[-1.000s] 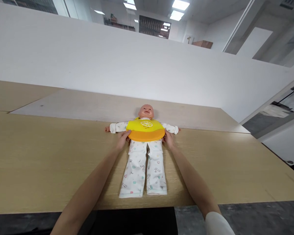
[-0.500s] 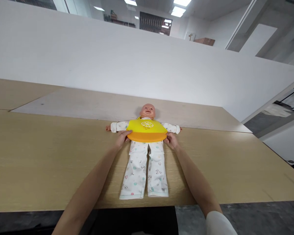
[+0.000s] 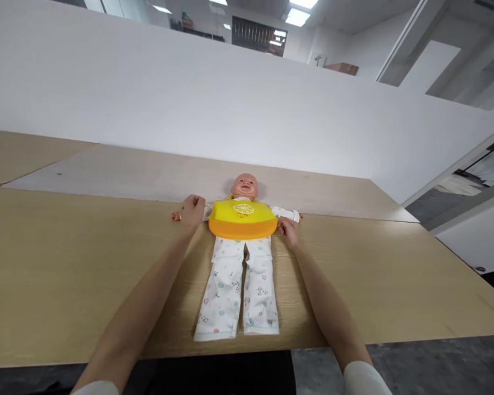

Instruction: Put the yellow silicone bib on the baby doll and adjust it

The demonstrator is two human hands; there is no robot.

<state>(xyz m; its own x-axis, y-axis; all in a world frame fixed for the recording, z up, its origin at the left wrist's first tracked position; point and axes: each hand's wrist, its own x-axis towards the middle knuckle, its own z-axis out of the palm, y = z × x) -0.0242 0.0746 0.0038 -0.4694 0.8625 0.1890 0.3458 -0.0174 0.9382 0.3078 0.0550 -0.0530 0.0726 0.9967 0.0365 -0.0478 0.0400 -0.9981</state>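
Note:
A baby doll (image 3: 245, 186) lies on its back on the wooden table (image 3: 66, 263), head away from me, in white patterned pyjamas (image 3: 234, 285). A yellow and orange bib (image 3: 242, 219) covers its chest. My left hand (image 3: 191, 211) is closed over the doll's outstretched arm sleeve, left of the bib. My right hand (image 3: 288, 230) rests at the bib's right edge by the doll's other arm, fingers curled against it.
A white partition wall (image 3: 189, 104) stands behind the table. A paler board (image 3: 127, 175) lies along the table's far side. The table's near edge runs just below the doll's trouser cuffs, with dark floor (image 3: 395, 362) beyond.
My left hand left the bib's lower left edge and moved up and left onto the doll's arm. My right hand stayed at the bib's right side.

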